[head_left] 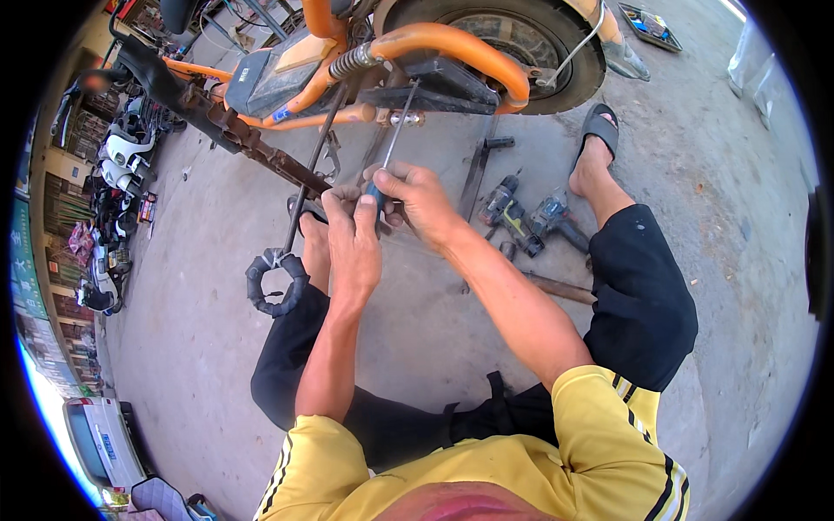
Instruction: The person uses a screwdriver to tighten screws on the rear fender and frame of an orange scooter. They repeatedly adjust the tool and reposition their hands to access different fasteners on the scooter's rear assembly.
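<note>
My left hand (352, 234) and my right hand (408, 195) are closed around the blue handle (377, 196) of a long screwdriver (400, 122). Its thin shaft points up toward the underside of an orange electric scooter frame (460, 48); whether the tip touches it is unclear. A metal fitting (404, 117) sits on a lower orange tube behind the shaft. Left of my hands, a long dark rod (295, 221) ends in a black taped ring (278, 282). A rusty notched bar (261, 152) slants down from the scooter to beside my left hand.
Cordless drills (521, 221) and metal bars (556, 286) lie between my legs. The rear wheel (573, 65) is above. A tray (651, 26) sits at upper right, white bags (756, 61) at the right. Parked scooters (122, 165) and a van (104, 443) are at the left.
</note>
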A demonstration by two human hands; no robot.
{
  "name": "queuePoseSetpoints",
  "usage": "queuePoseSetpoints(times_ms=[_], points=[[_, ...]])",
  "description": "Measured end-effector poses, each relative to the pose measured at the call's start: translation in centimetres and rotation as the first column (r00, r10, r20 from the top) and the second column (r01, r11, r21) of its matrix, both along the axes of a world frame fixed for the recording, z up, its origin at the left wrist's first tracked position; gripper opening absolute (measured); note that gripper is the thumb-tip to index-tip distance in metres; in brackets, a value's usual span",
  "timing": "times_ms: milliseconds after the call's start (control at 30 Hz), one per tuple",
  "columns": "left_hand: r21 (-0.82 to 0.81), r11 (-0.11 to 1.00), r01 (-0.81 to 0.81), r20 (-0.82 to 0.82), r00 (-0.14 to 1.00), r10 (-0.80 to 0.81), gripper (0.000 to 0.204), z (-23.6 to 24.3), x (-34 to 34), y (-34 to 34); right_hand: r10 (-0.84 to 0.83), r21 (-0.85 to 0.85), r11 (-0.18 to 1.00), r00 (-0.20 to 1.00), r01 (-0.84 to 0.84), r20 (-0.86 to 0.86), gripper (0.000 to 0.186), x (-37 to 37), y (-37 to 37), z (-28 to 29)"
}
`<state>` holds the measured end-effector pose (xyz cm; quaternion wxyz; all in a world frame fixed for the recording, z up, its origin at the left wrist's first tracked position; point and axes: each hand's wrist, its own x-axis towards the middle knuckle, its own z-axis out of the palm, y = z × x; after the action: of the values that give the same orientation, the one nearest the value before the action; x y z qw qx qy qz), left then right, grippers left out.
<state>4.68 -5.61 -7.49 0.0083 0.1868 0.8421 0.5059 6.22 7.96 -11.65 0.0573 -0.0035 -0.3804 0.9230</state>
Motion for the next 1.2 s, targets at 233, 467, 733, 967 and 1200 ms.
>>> queuePoseSetpoints(times_ms=[233,467,733,967,1200], points=[[-0.504,0.822,-0.265,-0.599,0.793,-0.111,0.033,-0.5,1.3,0.1,-0.013,0.078,0.997,1.0,0.012,0.004,0.031,0.0,0.5,-0.2],[-0.034,0.999,0.017,-0.337,0.941,-0.027,0.031,-2.9,0.2,0.1,0.01,0.063,0.998,0.999,-0.013,0.047,0.031,0.3,1.0,-0.3],[0.306,0.946,-0.101,0.363,0.932,-0.018,0.039,-0.1,-0.6,0.8,0.019,0.035,0.999,0.999,-0.018,-0.033,0.019,-1.5,1.5,0.5],[-0.366,0.91,-0.195,-0.637,0.766,-0.092,0.032,-2.6,-1.1,-1.7,-0.02,0.115,0.993,1.0,0.018,0.015,0.018,-1.8,0.6,0.3],[0.319,0.945,-0.073,0.158,0.987,0.023,0.032,-2.7,0.0,-0.1,0.061,0.026,0.998,0.998,-0.061,-0.013,0.021,-0.4,1.1,0.5]])
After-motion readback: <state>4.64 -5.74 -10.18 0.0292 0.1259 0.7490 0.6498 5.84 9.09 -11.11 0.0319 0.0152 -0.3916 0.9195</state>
